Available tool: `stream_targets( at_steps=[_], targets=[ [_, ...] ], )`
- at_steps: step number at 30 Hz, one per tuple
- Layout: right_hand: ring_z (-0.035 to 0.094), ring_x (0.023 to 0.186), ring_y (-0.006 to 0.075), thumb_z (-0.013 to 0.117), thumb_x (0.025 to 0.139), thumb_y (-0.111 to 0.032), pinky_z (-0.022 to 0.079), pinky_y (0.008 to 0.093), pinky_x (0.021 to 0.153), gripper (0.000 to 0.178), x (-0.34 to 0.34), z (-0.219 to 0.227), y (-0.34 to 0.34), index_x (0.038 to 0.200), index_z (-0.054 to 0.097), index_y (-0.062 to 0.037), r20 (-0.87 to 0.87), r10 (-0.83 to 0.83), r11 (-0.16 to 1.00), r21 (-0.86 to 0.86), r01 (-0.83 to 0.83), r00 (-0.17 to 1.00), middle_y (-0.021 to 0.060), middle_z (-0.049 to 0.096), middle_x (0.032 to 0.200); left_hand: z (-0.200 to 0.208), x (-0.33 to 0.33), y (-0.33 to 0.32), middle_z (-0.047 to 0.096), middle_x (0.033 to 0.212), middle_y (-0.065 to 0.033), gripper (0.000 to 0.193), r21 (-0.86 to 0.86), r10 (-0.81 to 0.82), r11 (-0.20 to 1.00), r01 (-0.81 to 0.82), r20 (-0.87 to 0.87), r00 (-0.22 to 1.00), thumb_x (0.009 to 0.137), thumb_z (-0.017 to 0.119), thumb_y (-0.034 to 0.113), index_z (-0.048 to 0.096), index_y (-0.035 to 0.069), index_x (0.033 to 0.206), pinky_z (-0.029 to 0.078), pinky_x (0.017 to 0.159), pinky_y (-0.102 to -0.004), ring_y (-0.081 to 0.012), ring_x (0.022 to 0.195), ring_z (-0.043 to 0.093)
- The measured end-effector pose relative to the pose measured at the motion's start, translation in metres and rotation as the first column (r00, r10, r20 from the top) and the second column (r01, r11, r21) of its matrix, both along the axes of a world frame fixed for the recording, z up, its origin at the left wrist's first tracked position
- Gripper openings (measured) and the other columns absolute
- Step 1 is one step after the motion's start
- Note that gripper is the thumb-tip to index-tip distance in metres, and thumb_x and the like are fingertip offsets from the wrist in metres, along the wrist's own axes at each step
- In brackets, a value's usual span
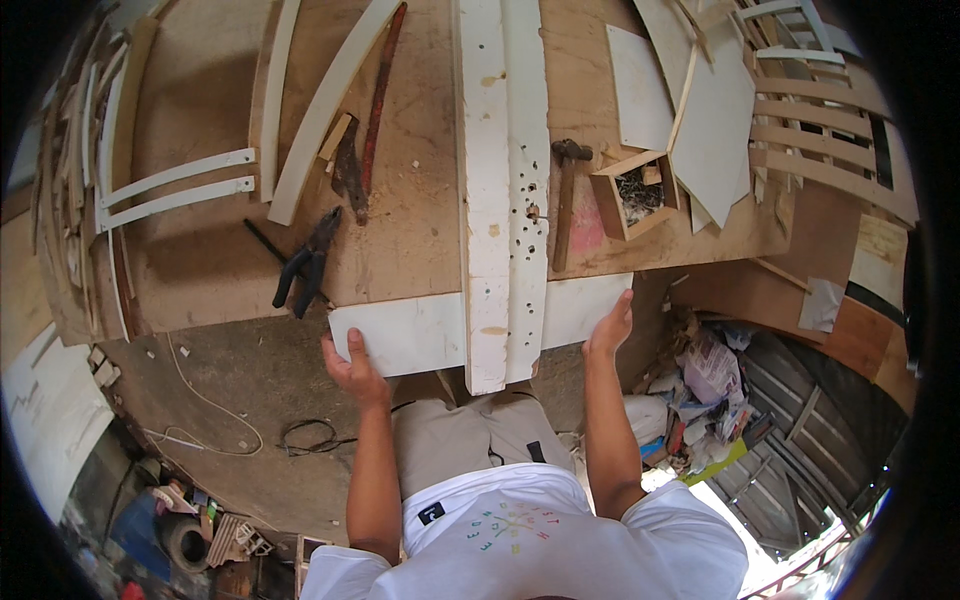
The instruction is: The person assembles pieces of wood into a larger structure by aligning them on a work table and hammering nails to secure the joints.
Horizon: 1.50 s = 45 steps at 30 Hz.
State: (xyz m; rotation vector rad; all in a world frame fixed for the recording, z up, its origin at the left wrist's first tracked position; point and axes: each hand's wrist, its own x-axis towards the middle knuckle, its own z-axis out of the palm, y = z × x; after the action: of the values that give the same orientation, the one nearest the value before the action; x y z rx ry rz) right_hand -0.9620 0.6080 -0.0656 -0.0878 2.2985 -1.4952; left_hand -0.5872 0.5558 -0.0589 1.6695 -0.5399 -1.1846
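Observation:
A short white board (405, 335) lies crosswise at the near edge of the workbench, its middle hidden by a long white beam (490, 150). My left hand (357, 375) grips the board's left end, with the thumb on top. Around its right end my right hand (608, 325) is closed. The beam runs away from me along the bench, and small holes dot its right side. Left of it rest pincers (308, 262) with dark handles. Just right of the beam lies a hammer (564, 205). Beside that stands a wooden box (608, 208) holding what look like nails.
Curved white strips (335, 110) and a thin red strip (383, 100) lie on the bench (200, 280). Wood pieces are stacked at far left, with white panels (645, 90) and slatted frames (815, 130) at right. A cable (310, 437) and scrap (710, 380) lie on the floor.

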Motion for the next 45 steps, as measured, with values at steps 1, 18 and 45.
stream_targets(
  at_steps=[1,18,45],
  targets=[
    [0.064,0.099,0.0213,0.053,0.103,-0.053,0.052,0.0358,0.089,0.06,0.0,0.0,0.0,0.119,0.06,0.0049,0.002,0.003,1.0,0.0,-0.003,1.0,0.0124,0.067,0.114,-0.002,0.0,0.001,0.061,0.108,-0.0093,0.041,-0.002,-0.001,1.0,0.001,0.01,1.0,0.099,0.065,0.031,0.055,-0.003,0.12,0.047,0.09,-0.0327,-0.0173,0.098,0.057],
    [0.064,0.097,0.0209,0.051,0.105,-0.052,0.051,0.0348,0.088,0.058,0.006,0.005,-0.008,0.117,0.06,0.0042,-0.002,-0.033,0.999,0.031,0.033,0.999,0.0114,0.067,0.11,-0.002,-0.009,-0.005,0.061,0.101,-0.0073,0.031,-0.035,0.126,0.991,-0.128,-0.069,0.99,0.098,0.064,0.024,0.056,-0.001,0.114,0.049,0.083,-0.0321,-0.0161,0.091,0.058],
    [0.065,0.098,0.0219,0.065,0.097,-0.052,0.054,0.0363,0.086,0.064,-0.002,0.009,-0.006,0.125,0.058,0.0054,0.135,-0.15,0.985,-0.06,0.16,0.979,0.0137,0.066,0.112,0.04,-0.11,-0.071,0.041,0.159,-0.0157,0.069,0.055,-0.435,0.661,0.748,0.84,0.323,0.087,0.071,0.054,0.064,0.006,0.136,0.013,0.123,-0.0545,-0.0382,0.152,0.026]
  ],
)
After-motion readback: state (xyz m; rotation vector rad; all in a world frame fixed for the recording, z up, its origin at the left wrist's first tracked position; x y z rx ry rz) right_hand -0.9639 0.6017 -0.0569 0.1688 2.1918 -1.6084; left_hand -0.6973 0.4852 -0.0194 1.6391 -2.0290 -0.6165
